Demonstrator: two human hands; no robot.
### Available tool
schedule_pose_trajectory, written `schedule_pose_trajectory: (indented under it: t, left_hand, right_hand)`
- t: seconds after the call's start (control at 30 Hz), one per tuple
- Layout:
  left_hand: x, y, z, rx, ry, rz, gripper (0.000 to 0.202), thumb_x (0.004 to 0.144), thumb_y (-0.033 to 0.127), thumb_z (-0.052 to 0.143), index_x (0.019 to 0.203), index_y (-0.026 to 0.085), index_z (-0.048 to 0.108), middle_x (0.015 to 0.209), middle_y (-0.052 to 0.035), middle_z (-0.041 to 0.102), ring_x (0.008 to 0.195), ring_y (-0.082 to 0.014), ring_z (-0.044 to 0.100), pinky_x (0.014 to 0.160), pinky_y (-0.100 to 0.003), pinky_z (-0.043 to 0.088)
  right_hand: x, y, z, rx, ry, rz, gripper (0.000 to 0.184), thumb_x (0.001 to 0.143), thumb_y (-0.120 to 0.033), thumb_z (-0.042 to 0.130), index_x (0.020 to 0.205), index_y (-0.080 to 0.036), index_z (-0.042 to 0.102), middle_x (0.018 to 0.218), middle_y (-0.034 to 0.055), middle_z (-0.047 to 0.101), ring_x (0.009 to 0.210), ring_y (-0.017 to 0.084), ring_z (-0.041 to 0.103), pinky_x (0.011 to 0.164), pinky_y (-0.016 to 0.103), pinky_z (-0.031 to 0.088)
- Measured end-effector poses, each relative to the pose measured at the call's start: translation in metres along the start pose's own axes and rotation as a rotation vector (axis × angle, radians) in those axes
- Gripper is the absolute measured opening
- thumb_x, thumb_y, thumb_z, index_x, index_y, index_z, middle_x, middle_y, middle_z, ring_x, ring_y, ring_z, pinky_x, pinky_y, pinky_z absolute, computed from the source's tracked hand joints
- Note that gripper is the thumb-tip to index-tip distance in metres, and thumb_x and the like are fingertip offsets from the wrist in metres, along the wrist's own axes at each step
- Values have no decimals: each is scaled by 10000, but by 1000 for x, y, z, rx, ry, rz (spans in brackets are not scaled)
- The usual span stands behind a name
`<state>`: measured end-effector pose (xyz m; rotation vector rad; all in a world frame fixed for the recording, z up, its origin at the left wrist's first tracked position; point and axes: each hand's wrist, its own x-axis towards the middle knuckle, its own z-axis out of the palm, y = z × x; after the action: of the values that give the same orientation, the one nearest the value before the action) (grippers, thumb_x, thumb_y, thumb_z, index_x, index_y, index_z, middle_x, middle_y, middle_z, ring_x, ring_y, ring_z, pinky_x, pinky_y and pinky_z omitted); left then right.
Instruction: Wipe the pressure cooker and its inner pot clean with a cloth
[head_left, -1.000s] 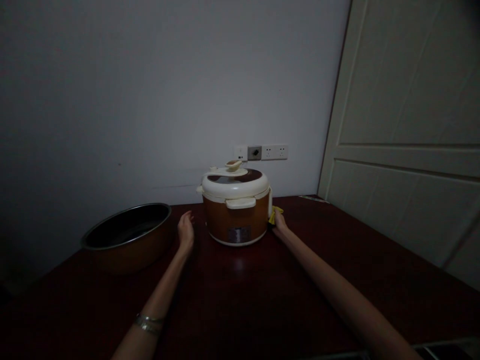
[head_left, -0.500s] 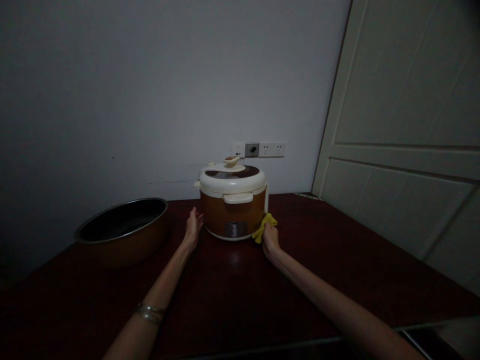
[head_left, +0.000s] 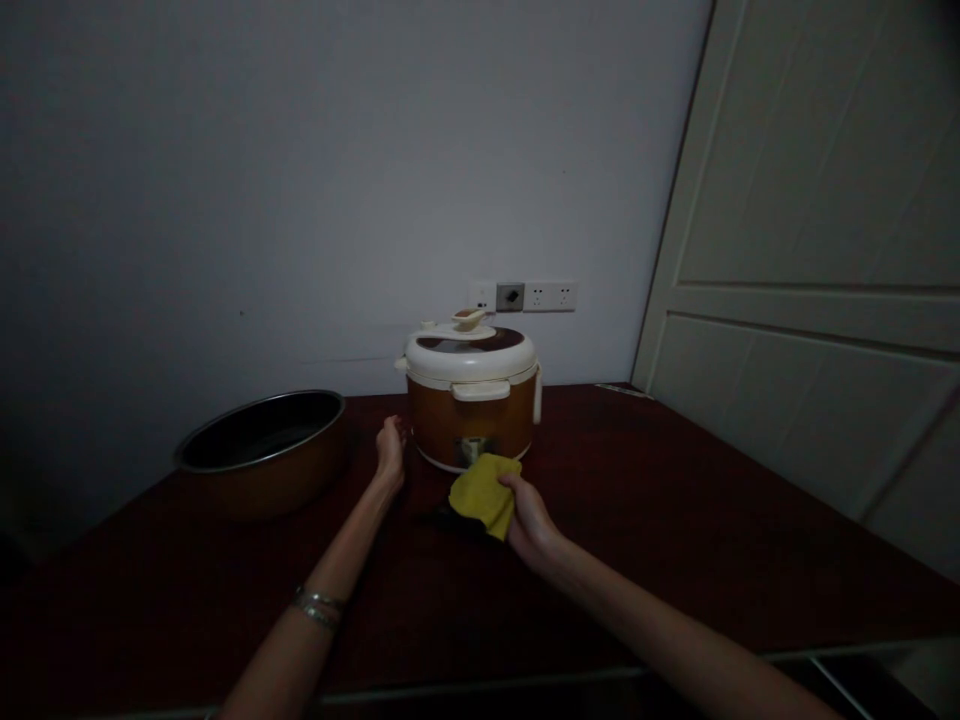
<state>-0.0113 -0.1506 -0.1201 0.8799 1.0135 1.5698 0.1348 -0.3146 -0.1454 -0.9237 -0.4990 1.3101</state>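
An orange and cream rice cooker (head_left: 472, 395) stands on a dark red table (head_left: 675, 520) near the back wall, lid closed. My right hand (head_left: 529, 520) grips a yellow cloth (head_left: 485, 493) in front of the cooker's base, a little off the table. My left hand (head_left: 391, 447) rests against the cooker's lower left side, fingers curled and close together; whether it grips anything is unclear. A bracelet sits on my left wrist.
A wide metal basin (head_left: 262, 450) sits on the table at the left. Wall sockets (head_left: 523, 296) are behind the cooker. A pale door (head_left: 817, 300) fills the right side. The room is dim.
My right hand drew the yellow cloth from the cooker's right side round to its front and towards me. My left hand moved in against the cooker's left side.
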Motion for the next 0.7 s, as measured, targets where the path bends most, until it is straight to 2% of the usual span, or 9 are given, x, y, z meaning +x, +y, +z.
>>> schedule_pose_trajectory:
  t: [0.07,0.13,0.23,0.3,0.4,0.5,0.57,0.6,0.7]
  left_hand:
    - [1,9,-6,35,47,91,180,775,265,440,853,169,570,1014,-67,620,915,-146,606,795,-250,464]
    - [-4,21,-12,40,38,200,172,748,274,468,831,164,572,943,-59,625,829,-144,614,729,-249,474]
    - [-29,38,-15,95,-145,295,199,719,329,542,793,149,585,778,-47,628,668,-147,607,609,-260,480]
    - [-52,43,-13,193,-353,231,256,700,375,613,802,140,618,738,-52,644,642,-153,606,574,-258,473]
    - [-83,38,-10,302,-634,58,317,662,385,696,861,139,673,776,-73,683,668,-156,613,591,-256,467]
    - [-93,32,-15,362,-799,-88,270,589,312,764,788,140,700,761,-66,698,650,-157,611,617,-267,465]
    - [-86,34,-24,394,-783,-174,217,572,282,764,717,133,700,727,-65,699,628,-165,611,605,-271,462]
    - [-79,38,-30,385,-717,-199,197,575,269,751,706,131,699,721,-67,700,626,-171,614,600,-274,462]
    - [-46,56,-47,288,-388,-119,167,596,227,683,737,137,686,740,-59,703,647,-187,627,600,-281,469]
  right_hand:
    - [-4,-12,0,2,8,81,251,738,-285,448,895,-166,603,867,112,716,797,235,682,665,340,537]
    - [-4,-24,-2,-21,-9,105,267,728,-288,452,896,-162,617,870,116,721,801,242,685,670,348,541]
    - [-3,-34,-4,-42,-118,130,294,697,-267,455,900,-156,635,888,115,723,826,245,684,691,351,543]
    - [-2,-35,-2,-45,-170,153,309,684,-256,459,910,-155,645,899,109,723,832,246,683,712,357,541]
    - [-2,-32,4,-77,-163,147,283,682,-255,476,878,-159,656,871,99,725,815,249,682,732,364,534]
    - [-1,-28,6,-157,-221,58,230,673,-249,524,841,-165,656,848,86,724,800,248,677,744,363,525]
    - [1,-29,-2,-194,-296,9,203,683,-264,568,843,-169,650,852,80,719,795,238,674,750,360,519]
    - [2,-31,-8,-204,-314,-1,198,693,-283,585,845,-172,645,850,81,717,792,231,674,752,358,516]
    - [9,-37,-37,-239,-275,-8,212,716,-337,599,849,-176,638,827,93,713,759,210,673,731,350,515]
